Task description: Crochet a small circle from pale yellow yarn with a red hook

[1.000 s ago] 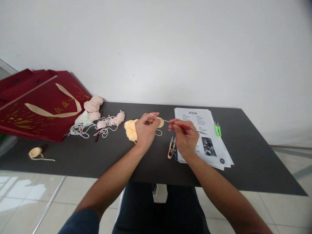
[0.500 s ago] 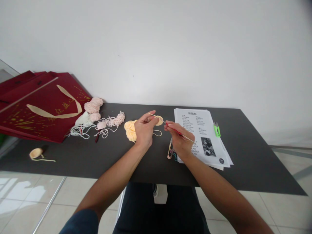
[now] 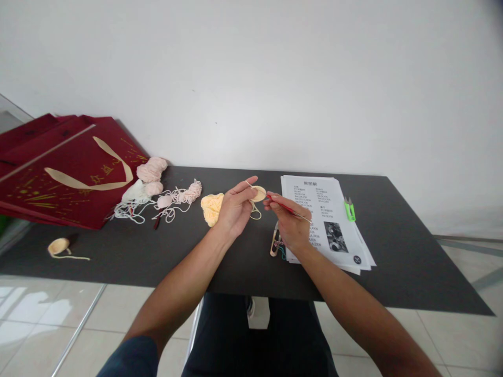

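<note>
My left hand (image 3: 238, 205) pinches a small round cream crochet piece (image 3: 259, 193) at its edge, with a strand of yarn running over the raised index finger. In my right hand (image 3: 290, 217) lies a red-handled crochet hook (image 3: 285, 208), held like a pen. The hook's tip points at the piece's right side; whether it sits in a stitch is too small to tell. Behind the left hand rests a pale yellow yarn ball (image 3: 211, 209), and a loop of its yarn (image 3: 256, 213) hangs below the piece.
Stacked printed sheets (image 3: 314, 193) lie under and beyond the right hand, with green thread snips (image 3: 349, 209) on their edge. Dark red gift bags (image 3: 70, 173) lean at left near pink yarn (image 3: 151, 169) and white yarn (image 3: 134, 192). A small cream cup-shaped crochet piece (image 3: 58, 246) sits at far left.
My left hand has turned and shifted slightly right, bringing the crochet piece closer to the right hand. The strand between the hands has shortened, and the hook's rear end sits slightly higher.
</note>
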The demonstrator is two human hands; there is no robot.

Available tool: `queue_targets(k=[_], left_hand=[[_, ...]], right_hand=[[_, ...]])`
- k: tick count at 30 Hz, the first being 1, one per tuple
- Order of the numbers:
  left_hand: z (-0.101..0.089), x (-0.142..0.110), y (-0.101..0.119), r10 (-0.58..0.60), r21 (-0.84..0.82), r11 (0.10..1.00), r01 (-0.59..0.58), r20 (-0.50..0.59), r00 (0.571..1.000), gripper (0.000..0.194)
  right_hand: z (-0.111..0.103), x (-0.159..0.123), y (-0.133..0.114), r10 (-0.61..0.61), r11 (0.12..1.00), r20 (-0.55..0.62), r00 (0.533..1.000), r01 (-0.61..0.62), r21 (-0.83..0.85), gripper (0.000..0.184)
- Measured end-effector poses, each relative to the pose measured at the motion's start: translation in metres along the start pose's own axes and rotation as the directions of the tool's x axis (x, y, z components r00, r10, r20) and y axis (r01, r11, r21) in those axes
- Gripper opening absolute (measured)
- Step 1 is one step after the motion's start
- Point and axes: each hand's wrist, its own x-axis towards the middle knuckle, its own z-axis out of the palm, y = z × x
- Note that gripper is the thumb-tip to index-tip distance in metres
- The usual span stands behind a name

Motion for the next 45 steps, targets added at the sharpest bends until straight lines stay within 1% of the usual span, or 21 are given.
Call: queue_targets(k=[4, 6, 8, 11, 14, 16, 19, 21, 22, 24, 27, 31, 35, 37, 40, 43, 45], left_hand=[[-0.002, 0.0, 0.002, 0.004, 0.041, 0.999, -0.005, 0.024, 1.0, 0.046], [-0.003, -0.001, 0.001, 0.013, 0.084, 0.996, -0.018, 0.051, 0.999, 0.046], [-0.003, -0.001, 0.001, 0.054, 0.148, 0.987, -0.064, 0.068, 0.996, 0.046], [-0.003, -0.002, 0.0, 0.163, 0.266, 0.95, -0.162, 0.019, 0.986, 0.042], [-0.004, -0.003, -0.002, 0.288, 0.39, 0.886, -0.253, -0.034, 0.957, 0.036], [-0.005, -0.004, -0.003, 0.369, 0.473, 0.823, -0.316, -0.022, 0.929, 0.033], [-0.007, -0.007, -0.002, 0.453, 0.591, 0.705, -0.392, 0.049, 0.89, 0.022], [-0.008, -0.008, -0.001, 0.472, 0.633, 0.645, -0.428, 0.11, 0.875, 0.021], [-0.009, -0.009, 0.0, 0.468, 0.641, 0.63, -0.439, 0.137, 0.873, 0.023], [-0.01, -0.009, 0.002, 0.437, 0.632, 0.639, -0.438, 0.17, 0.883, 0.029], [-0.011, -0.007, 0.002, 0.37, 0.588, 0.703, -0.399, 0.177, 0.912, 0.029], [-0.013, -0.004, 0.004, 0.275, 0.476, 0.819, -0.321, 0.166, 0.947, 0.032], [-0.013, -0.002, 0.008, 0.166, 0.407, 0.887, -0.219, 0.162, 0.973, 0.032], [-0.014, -0.002, 0.009, 0.133, 0.382, 0.905, -0.186, 0.162, 0.978, 0.031], [-0.013, -0.002, 0.007, 0.131, 0.342, 0.922, -0.183, 0.17, 0.977, 0.028], [-0.011, -0.003, 0.003, 0.13, 0.324, 0.929, -0.181, 0.171, 0.977, 0.026], [-0.009, -0.004, 0.001, 0.121, 0.327, 0.93, -0.17, 0.166, 0.979, 0.026]], right_hand=[[0.0, 0.011, -0.004, 0.104, 0.983, -0.002, 0.995, -0.103, 0.153, 0.008], [-0.002, 0.016, -0.009, 0.11, 0.978, 0.016, 0.994, -0.111, 0.179, 0.008], [-0.006, 0.019, -0.015, 0.072, 0.986, 0.035, 0.997, -0.077, 0.149, 0.009], [-0.01, 0.019, -0.02, -0.019, 1.0, 0.029, 0.999, 0.019, 0.006, 0.007], [-0.011, 0.012, -0.023, -0.122, 0.982, 0.036, 0.992, 0.126, -0.143, 0.004], [-0.01, 0.008, -0.025, -0.161, 0.968, 0.04, 0.986, 0.166, -0.189, 0.003], [-0.009, 0.006, -0.028, -0.13, 0.977, 0.01, 0.991, 0.13, -0.17, 0.005], [-0.011, 0.009, -0.028, -0.077, 0.991, -0.002, 0.997, 0.077, -0.11, 0.006], [-0.012, 0.011, -0.028, -0.055, 0.996, -0.002, 0.998, 0.055, -0.07, 0.008], [-0.015, 0.016, -0.026, -0.026, 1.0, 0.006, 1.0, 0.026, 0.008, 0.011], [-0.018, 0.021, -0.023, 0.006, 0.997, 0.024, 1.0, -0.008, 0.08, 0.014], [-0.019, 0.021, -0.025, 0.03, 0.995, 0.045, 0.999, -0.034, 0.093, 0.014], [-0.017, 0.02, -0.03, 0.055, 0.993, 0.072, 0.996, -0.063, 0.102, 0.015], [-0.017, 0.022, -0.031, 0.107, 0.978, 0.082, 0.991, -0.12, 0.169, 0.017], [-0.015, 0.024, -0.03, 0.227, 0.925, 0.08, 0.971, -0.241, 0.296, 0.02], [-0.012, 0.023, -0.026, 0.32, 0.884, 0.06, 0.945, -0.321, 0.339, 0.02], [-0.01, 0.021, -0.023, 0.358, 0.862, 0.055, 0.932, -0.353, 0.363, 0.02]])
